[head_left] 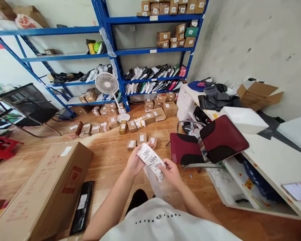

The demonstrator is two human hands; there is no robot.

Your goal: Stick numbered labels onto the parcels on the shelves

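A strip of white number labels is stretched between my two hands, printed with 1002, 1004 and further numbers. My left hand grips its upper end, with the fingers behind the strip. Lower down, my right hand pinches the right edge, its thumb lying over the printed side. A pale, translucent length of backing hangs below the strip. Just beyond my hands, small cardboard boxes with white labels sit on the wooden floor.
Blue shelving stands ahead with boxes and bagged parcels. A white fan rises among floor parcels. To the left lie a large carton and a black parcel. At right are a maroon chair and a cluttered white desk.
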